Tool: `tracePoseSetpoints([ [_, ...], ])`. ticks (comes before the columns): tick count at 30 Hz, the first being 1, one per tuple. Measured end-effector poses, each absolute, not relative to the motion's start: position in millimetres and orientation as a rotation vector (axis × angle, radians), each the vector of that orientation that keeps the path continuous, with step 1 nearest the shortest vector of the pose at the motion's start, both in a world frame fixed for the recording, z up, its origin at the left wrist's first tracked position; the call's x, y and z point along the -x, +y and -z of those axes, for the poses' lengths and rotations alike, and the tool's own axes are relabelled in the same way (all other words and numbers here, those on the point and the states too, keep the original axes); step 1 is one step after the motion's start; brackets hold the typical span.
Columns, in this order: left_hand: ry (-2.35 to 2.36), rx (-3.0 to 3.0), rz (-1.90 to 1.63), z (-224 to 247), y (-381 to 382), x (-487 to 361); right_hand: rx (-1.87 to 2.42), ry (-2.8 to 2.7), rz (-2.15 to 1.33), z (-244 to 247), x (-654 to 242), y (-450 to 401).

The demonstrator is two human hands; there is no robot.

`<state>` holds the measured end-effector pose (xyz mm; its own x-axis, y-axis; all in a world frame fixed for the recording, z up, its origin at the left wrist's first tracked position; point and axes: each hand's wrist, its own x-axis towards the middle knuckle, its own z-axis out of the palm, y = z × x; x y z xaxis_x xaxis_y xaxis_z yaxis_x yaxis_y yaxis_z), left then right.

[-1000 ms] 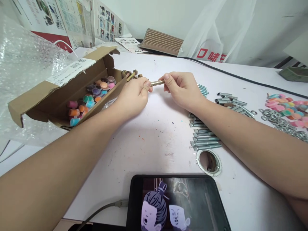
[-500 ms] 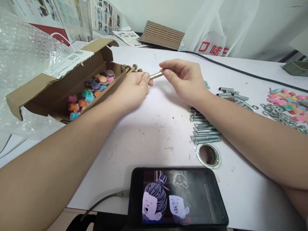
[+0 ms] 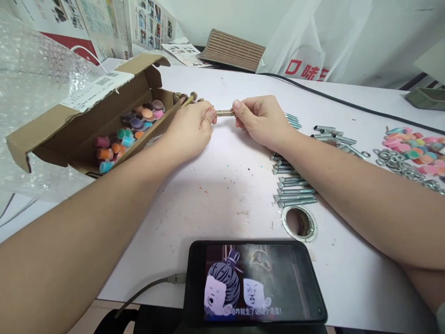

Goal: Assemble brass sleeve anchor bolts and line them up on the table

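Between my two hands a slim, brass-toned expansion bolt (image 3: 225, 112) is held level above the white table, with both ends hidden by fingers. My left hand (image 3: 195, 124) is closed around its left end, the thumb pressed on top. On the other end, my right hand (image 3: 262, 118) pinches with thumb and fingers. Just behind my left hand lie several yellowish bolts (image 3: 189, 99), partly covered. Silver bolts (image 3: 295, 191) lie in a row under my right forearm, and pointed metal pieces (image 3: 292, 120) sit beside the right wrist.
An open cardboard box (image 3: 79, 160) with colourful plastic plugs (image 3: 136, 123) stands left. Metal sleeves (image 3: 335, 135), washers (image 3: 399, 164) and colourful caps (image 3: 419, 148) lie right. A phone (image 3: 255, 283) on a cable is in front, near a round table hole (image 3: 299, 223). A black cable (image 3: 333, 98) crosses behind.
My right hand has lowered slightly and its fingers have curled in around the expansion bolt's end. The bolt, tilted before, is now nearly level. My left hand has barely moved.
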<state>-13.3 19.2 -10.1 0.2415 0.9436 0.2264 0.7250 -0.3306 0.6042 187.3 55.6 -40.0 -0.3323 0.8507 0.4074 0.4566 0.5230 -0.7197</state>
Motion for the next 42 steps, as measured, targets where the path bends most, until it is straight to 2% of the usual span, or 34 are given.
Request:
tracePoseSetpoints([
  [4, 1.568, -2.132, -0.757, 11, 19, 10, 0.96, -1.924, -0.641, 45, -186, 59],
  [12, 1.57, -1.93, -0.92, 14, 22, 12, 0.738, -1.852, -0.713, 51, -185, 62],
  [19, 1.462, -1.862, -1.016, 21, 30, 16, 0.868, -1.76, -0.858, 43, -185, 54],
  [24, 1.59, -2.004, -0.94, 16, 25, 13, 0.997, -1.82, -0.783, 35, -182, 46],
  [32, 1.509, -2.194, -0.915, 16, 20, 12, 1.141, -1.796, -0.796, 34, -178, 44],
  [42, 1.519, -2.161, -0.921, 16, 20, 11, 0.935, -1.746, -0.919, 33, -178, 42],
])
